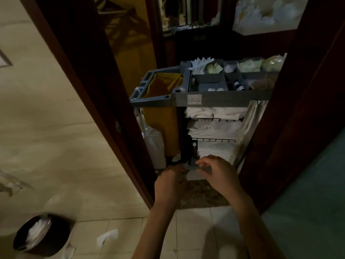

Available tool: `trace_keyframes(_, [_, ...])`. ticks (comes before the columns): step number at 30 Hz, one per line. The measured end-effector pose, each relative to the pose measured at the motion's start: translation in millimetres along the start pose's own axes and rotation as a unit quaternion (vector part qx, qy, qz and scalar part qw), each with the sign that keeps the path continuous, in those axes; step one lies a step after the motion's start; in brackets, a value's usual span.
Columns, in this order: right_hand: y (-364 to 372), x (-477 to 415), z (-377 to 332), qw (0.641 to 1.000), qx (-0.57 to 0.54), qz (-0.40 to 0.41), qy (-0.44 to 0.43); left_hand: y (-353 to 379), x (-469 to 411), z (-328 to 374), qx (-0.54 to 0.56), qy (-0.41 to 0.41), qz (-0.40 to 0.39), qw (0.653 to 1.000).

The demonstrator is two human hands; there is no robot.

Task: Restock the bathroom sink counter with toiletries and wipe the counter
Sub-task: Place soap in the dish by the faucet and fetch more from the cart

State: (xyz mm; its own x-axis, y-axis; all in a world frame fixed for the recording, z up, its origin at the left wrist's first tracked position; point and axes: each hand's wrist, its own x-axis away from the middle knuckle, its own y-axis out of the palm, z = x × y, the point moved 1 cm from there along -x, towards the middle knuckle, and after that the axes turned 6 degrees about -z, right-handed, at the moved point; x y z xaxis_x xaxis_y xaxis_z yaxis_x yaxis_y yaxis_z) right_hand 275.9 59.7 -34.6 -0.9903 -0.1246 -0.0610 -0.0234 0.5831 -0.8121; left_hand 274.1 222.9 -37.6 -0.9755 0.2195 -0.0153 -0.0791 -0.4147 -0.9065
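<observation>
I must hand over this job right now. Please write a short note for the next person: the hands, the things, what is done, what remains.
Left hand and right hand: both pinch a small grey item, too dark to identify, low before the cart.
Toiletries: in the cart's top tray; towels on its shelves.
Done: cannot tell; the sink counter is not in view.
To do: restock the counter, wipe it.
Paper scrap lies on the floor near the bin.

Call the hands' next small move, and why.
Probably raise the right hand to the bottles in the tray: both it and the left hand seem to pinch a blurred grey item low by the cart, away from that stock.
</observation>
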Motion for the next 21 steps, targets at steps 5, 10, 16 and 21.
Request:
trace_keyframes(5, [-11.5, -21.8, 32.5, 0.999, -0.016, 0.01, 0.035, 15.1, -46.9, 12.3, -0.017, 0.017, -0.013, 1.0])
trace_keyframes(10, [-13.3, -44.7, 58.2, 0.998, -0.018, 0.0, 0.065, 34.1, -86.8, 15.7, -0.012, 0.034, -0.056, 0.998])
trace_keyframes(16, [-17.5, -86.3, 98.9, 0.994, -0.021, 0.015, 0.111, 49.8, -150.9, 29.8, 0.02, 0.042, -0.106, 0.993])
trace_keyframes(21, [-39.7, -140.8, 133.1, 0.987, -0.027, 0.021, 0.155, 64.8, -228.0, 53.2, 0.058, 0.082, -0.112, 0.989])
